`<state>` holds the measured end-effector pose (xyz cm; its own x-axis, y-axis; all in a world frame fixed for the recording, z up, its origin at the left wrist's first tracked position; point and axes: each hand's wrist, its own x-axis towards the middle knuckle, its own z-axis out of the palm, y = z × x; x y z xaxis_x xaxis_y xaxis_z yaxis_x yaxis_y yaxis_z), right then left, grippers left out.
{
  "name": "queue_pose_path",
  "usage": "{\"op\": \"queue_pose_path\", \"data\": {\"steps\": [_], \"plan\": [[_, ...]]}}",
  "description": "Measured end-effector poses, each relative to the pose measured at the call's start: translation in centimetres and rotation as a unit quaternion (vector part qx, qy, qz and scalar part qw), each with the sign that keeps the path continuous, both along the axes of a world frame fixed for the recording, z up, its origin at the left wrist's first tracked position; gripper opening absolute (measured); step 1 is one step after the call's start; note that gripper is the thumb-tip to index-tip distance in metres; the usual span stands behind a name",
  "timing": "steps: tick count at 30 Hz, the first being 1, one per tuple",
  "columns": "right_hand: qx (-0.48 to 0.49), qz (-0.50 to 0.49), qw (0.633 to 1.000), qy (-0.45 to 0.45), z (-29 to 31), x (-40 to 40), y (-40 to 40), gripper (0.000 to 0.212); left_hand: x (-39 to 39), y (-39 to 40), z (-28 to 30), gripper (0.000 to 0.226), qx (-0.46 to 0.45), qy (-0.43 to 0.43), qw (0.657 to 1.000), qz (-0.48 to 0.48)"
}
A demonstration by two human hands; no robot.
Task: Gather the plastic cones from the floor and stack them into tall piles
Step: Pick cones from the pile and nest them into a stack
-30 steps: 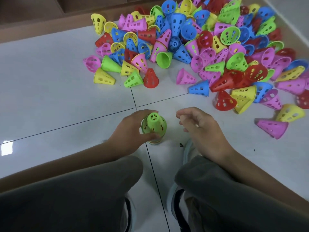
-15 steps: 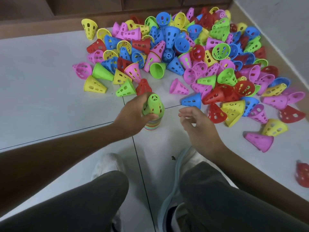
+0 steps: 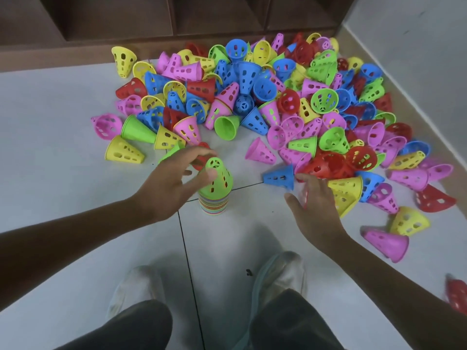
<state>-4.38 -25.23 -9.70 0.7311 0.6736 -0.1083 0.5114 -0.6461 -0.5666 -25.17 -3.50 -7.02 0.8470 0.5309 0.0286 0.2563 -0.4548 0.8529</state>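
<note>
A stack of cones (image 3: 214,190) stands upright on the white floor in front of me, a green cone on top and striped rims below. My left hand (image 3: 171,183) is spread beside the stack, its thumb touching the green cone's side and its fingers straight. My right hand (image 3: 313,208) reaches forward with fingers extended, its fingertips close to a blue cone (image 3: 280,176) that lies on its side. Behind these, a big heap of loose cones (image 3: 265,97) in pink, blue, yellow, green and red covers the floor.
A dark wooden shelf unit (image 3: 177,18) runs along the back and a white wall (image 3: 414,46) closes the right side. Stray cones lie at the right, among them a pink cone (image 3: 386,245) and a red cone (image 3: 457,295). My shoes (image 3: 278,274) and knees fill the bottom.
My left hand has let go of the green-topped stack and opened, with only the thumb on it. My right hand has opened and moved forward toward the blue cone. The view has tilted up.
</note>
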Motion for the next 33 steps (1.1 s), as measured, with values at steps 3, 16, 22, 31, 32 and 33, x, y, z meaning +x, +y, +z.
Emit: {"op": "queue_pose_path", "data": {"steps": [3,16,22,31,32,33], "plan": [[-0.040,0.002,0.997,-0.067,-1.1,2.1,-0.2,0.053,1.2,1.5,0.4,0.046,0.023,-0.025,0.999,0.013],[-0.039,0.067,0.984,-0.161,-3.5,6.4,1.6,0.075,4.8,10.0,-6.9,0.032,0.239,0.108,0.965,-0.016],[-0.100,0.067,0.982,-0.145,-5.9,8.6,2.7,0.092,4.8,10.7,-8.6,0.066,0.229,0.175,0.957,-0.044],[-0.166,0.065,0.976,-0.122,-6.6,9.7,6.4,0.098,5.8,10.9,-9.9,0.080,0.197,0.223,0.953,-0.063],[-0.169,0.066,0.976,-0.122,-6.4,9.7,6.9,0.099,5.9,10.9,-10.0,0.080,0.199,0.225,0.951,-0.069],[-0.172,0.067,0.975,-0.122,-6.2,9.8,7.5,0.100,6.1,10.8,-10.1,0.080,0.203,0.226,0.950,-0.075]]}}
